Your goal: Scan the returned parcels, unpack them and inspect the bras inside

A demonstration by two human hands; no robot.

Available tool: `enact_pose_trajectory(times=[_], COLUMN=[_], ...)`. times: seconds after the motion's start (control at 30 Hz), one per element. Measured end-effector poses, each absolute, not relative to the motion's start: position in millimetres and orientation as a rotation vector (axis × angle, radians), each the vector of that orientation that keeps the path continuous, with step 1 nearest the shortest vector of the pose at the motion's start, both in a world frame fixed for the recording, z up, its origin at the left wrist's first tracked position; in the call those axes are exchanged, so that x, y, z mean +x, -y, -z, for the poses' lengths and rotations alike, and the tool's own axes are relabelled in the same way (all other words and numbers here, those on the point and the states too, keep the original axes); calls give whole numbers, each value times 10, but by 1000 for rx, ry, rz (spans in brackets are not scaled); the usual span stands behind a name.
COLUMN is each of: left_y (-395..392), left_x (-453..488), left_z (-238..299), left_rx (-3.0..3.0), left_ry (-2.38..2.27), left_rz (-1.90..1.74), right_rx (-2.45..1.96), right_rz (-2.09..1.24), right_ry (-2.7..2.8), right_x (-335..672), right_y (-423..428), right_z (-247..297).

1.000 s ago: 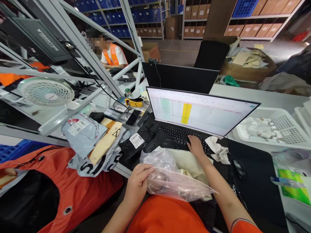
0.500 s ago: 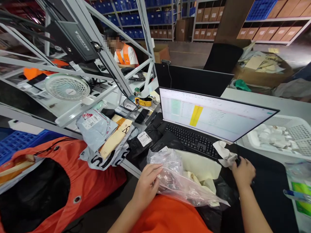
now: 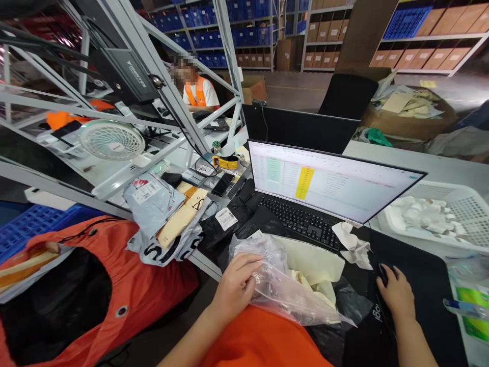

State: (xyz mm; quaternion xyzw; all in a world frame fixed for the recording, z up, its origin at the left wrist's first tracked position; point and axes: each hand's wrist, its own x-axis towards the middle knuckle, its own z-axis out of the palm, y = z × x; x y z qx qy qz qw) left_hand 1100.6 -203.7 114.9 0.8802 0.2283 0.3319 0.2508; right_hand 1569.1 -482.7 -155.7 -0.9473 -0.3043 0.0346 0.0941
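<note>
Head view: our left grip (image 3: 250,278) pinches the bag (image 3: 284,295) by its left edge, between us and the keyboard (image 3: 298,221); our right grip (image 3: 395,293) curls round the mouse (image 3: 383,273). We judge the bag light, soft, slippery, best held by that edge.

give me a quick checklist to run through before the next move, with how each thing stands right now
1. Left hand at the clear plastic bag: ok, its fingers are at the bag's left edge.
2. Right hand on the mouse: ok.
3. Monitor on: ok, it shows a table with a yellow column.
4. Table text readable: not ok, too small and blurred here.
5. Label on the black parcel facing up: ok.
6. Contents of the bag identified: cannot tell.
</note>
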Motion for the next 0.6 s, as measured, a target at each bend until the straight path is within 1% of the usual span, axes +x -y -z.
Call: enact_pose_trajectory(times=[0.4, 0.6], left_y=[2141, 2168], left_x=[11068, 11123], left_z=[-1236, -1292], left_rx=[2325, 2307], left_ry=[-597, -563], left_rz=[-964, -977], right_rx=[-2833, -2710], right_rz=[-34, -55], right_ry=[916, 861], right_x=[15620, 15580], right_y=[4812, 4781], right_z=[1378, 1309])
